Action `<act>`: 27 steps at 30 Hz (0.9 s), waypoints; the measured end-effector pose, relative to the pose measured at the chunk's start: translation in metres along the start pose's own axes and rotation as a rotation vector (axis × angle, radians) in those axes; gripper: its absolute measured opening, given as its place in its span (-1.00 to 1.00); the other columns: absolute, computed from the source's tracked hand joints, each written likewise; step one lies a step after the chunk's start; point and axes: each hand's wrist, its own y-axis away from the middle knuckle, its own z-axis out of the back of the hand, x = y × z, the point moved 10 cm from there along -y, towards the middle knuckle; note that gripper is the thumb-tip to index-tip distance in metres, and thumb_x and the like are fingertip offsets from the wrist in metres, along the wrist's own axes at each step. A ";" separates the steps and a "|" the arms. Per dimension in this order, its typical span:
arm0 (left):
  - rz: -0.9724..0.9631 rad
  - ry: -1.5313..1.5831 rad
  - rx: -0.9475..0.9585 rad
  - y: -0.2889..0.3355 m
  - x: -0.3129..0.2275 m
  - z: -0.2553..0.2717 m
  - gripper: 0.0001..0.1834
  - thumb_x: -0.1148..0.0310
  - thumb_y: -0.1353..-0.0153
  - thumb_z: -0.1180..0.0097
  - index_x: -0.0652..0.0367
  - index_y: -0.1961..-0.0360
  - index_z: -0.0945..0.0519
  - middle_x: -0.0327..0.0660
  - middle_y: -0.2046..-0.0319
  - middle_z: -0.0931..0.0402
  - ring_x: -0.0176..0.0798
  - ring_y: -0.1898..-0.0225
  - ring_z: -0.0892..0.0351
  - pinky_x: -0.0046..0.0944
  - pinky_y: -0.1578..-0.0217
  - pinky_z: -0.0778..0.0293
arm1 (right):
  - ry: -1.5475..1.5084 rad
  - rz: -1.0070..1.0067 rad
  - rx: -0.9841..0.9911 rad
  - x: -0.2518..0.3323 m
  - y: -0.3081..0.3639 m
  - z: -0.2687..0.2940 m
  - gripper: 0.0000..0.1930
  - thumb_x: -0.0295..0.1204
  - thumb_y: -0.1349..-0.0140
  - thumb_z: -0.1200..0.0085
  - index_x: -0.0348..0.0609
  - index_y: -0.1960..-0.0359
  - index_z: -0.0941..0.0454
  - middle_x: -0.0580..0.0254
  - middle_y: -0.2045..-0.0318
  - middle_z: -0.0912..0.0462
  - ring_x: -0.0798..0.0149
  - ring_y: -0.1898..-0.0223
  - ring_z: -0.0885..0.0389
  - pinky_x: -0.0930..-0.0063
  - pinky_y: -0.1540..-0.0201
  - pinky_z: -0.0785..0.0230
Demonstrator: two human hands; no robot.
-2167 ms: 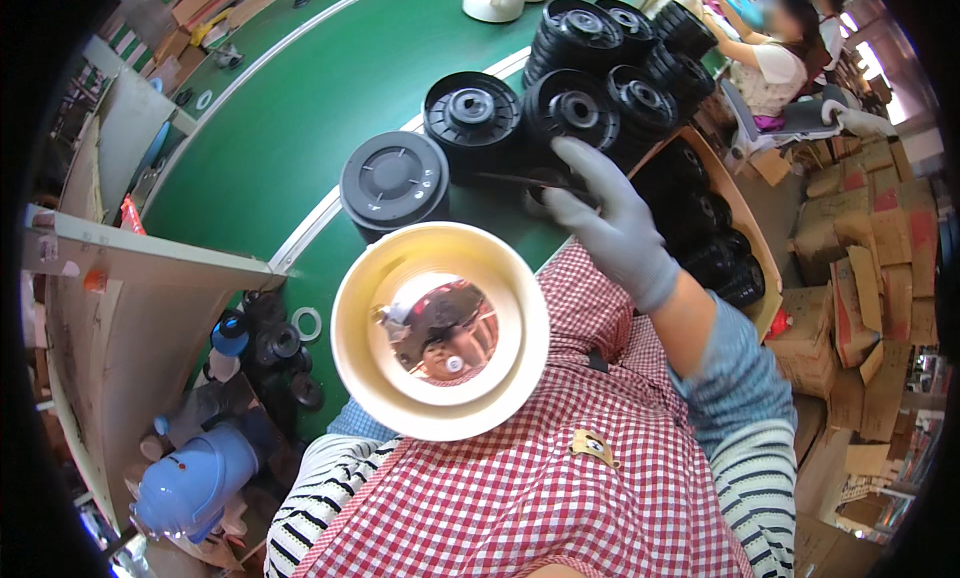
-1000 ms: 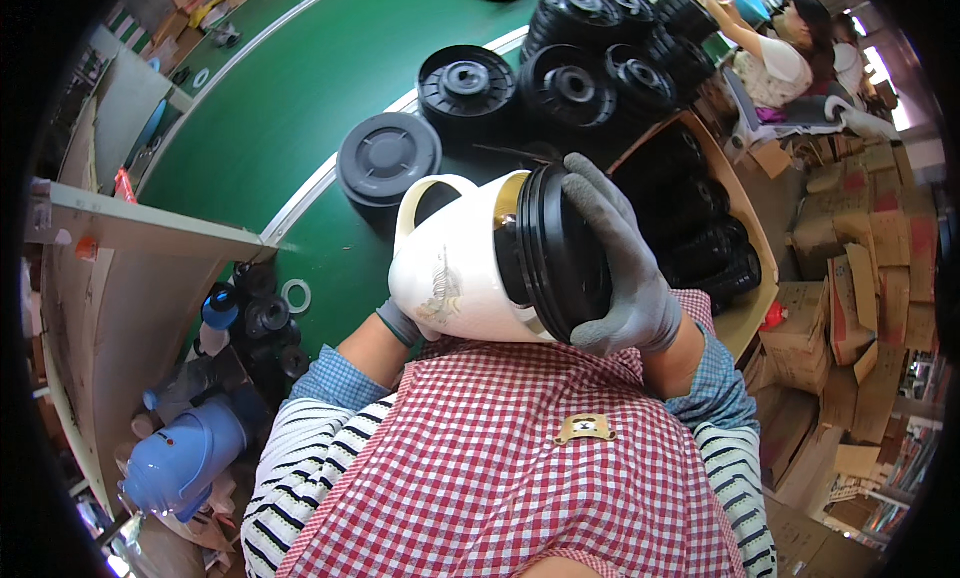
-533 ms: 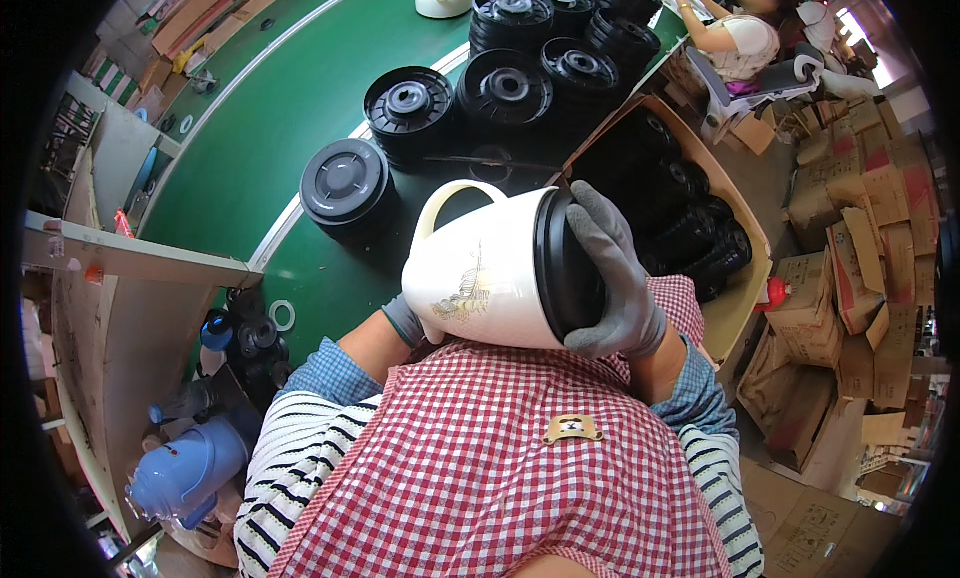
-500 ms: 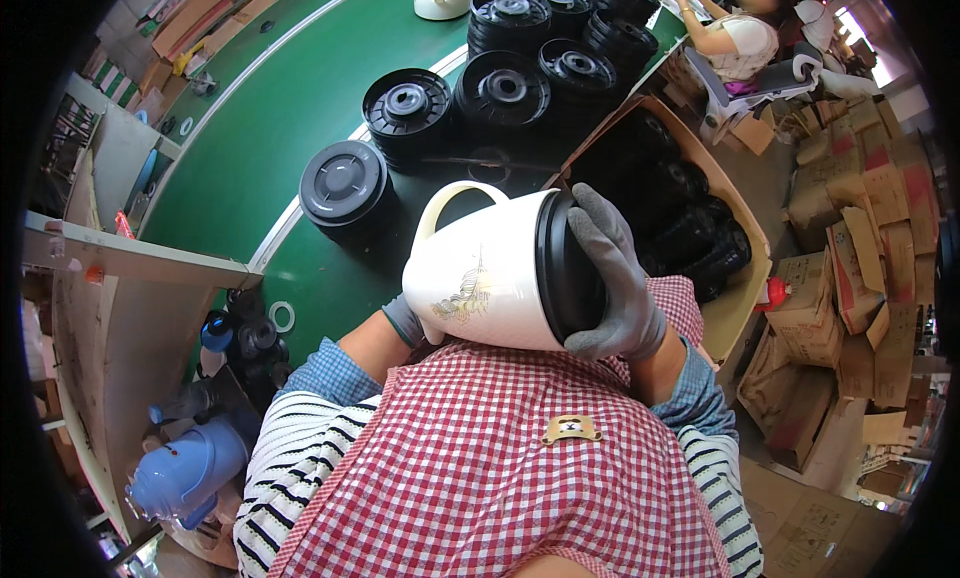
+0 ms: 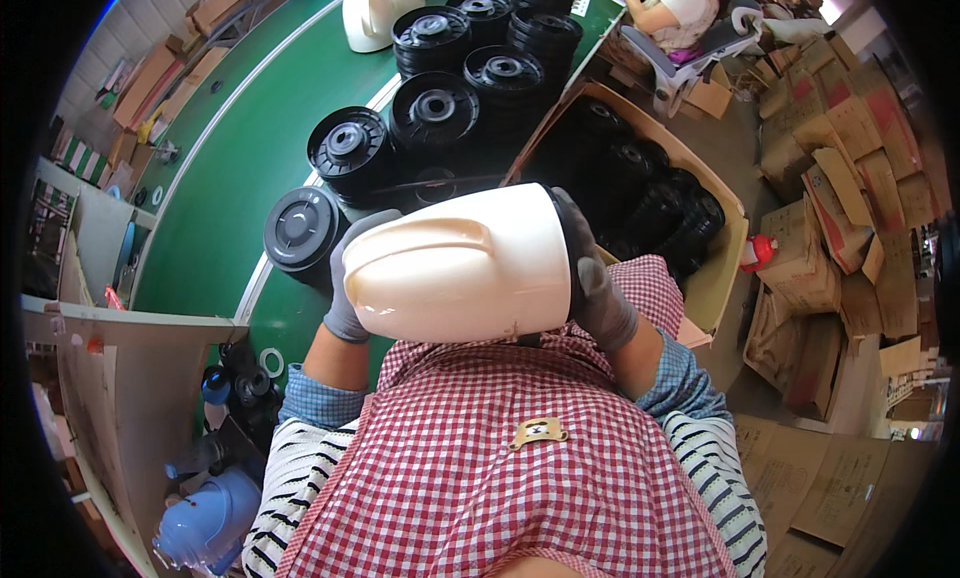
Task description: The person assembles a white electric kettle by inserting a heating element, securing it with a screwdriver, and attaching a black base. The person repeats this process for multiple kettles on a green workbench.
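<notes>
A glossy cream-white jug (image 5: 470, 303) lies on its side in front of my chest, its handle (image 5: 430, 240) facing up. My left hand (image 5: 352, 278), in a grey glove, grips the narrower left end; most of its fingers are behind the jug. At the wider right end, my gloved right hand (image 5: 605, 298) wraps round a black round part (image 5: 573, 233) fitted against the jug's rim. Just beyond my left hand, a stack of smooth black discs (image 5: 302, 228) stands on the green table (image 5: 225, 168).
Several stacks of ribbed black discs (image 5: 435, 108) stand farther back, with other cream jugs (image 5: 370, 18) behind. An open carton (image 5: 735, 238) of black parts is at the right. Flattened cardboard boxes (image 5: 810, 248) pile up beyond it. A blue bottle (image 5: 205, 518) is at lower left. Another person (image 5: 680, 13) sits far right.
The jug has turned about its length, so its handle now faces up and the printed side is out of sight. My left hand has come up round its left end.
</notes>
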 end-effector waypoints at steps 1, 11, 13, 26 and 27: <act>-0.029 -0.031 0.045 -0.002 0.002 -0.004 -0.40 0.39 -0.11 -0.44 0.31 -0.17 -0.53 -0.04 -0.01 -0.65 -0.14 -0.01 -0.69 -0.18 -0.09 -0.61 | 0.046 0.044 -0.003 0.004 0.003 0.000 0.16 0.48 -0.17 0.04 0.04 -0.60 0.19 -0.11 -0.52 -0.08 -0.09 -0.52 -0.14 0.00 -0.48 -0.11; 0.758 1.280 0.341 0.031 0.054 -0.098 -0.47 0.21 -0.52 0.01 0.11 -0.44 -0.34 0.00 -0.29 -0.50 -0.08 -0.26 -0.56 -0.05 -0.19 -0.57 | 0.986 0.753 0.120 0.095 0.035 -0.047 0.25 0.29 0.35 -0.47 0.10 -0.47 -0.24 -0.27 -0.49 -0.06 -0.49 -0.47 -0.01 -0.51 -0.35 -0.03; 1.046 1.327 0.263 0.040 0.050 -0.114 -0.53 0.18 -0.50 -0.05 0.14 -0.34 -0.48 -0.03 -0.16 -0.63 -0.13 -0.10 -0.70 -0.12 -0.14 -0.61 | 1.064 0.772 0.165 0.100 0.039 -0.054 0.19 0.31 0.36 -0.48 0.17 -0.42 -0.30 -0.22 -0.46 -0.11 -0.48 -0.45 -0.05 -0.53 -0.28 -0.10; 0.855 1.579 0.614 0.013 0.018 -0.140 -0.43 0.18 -0.55 0.08 0.00 -0.52 -0.23 -0.09 -0.43 -0.33 -0.17 -0.40 -0.39 -0.13 -0.41 -0.30 | 1.134 0.737 0.288 0.121 0.039 -0.035 0.29 0.32 0.30 -0.50 0.15 -0.51 -0.14 -0.06 -0.50 -0.05 -0.37 -0.51 0.00 -0.47 -0.41 0.06; 0.724 1.588 0.631 0.006 0.020 -0.134 -0.41 0.17 -0.54 0.07 0.01 -0.52 -0.20 -0.10 -0.44 -0.31 -0.13 -0.40 -0.38 -0.09 -0.38 -0.35 | 1.028 0.623 0.219 0.118 0.031 -0.019 0.32 0.32 0.25 -0.48 0.14 -0.55 -0.02 -0.07 -0.51 -0.01 -0.31 -0.52 0.03 -0.39 -0.45 0.05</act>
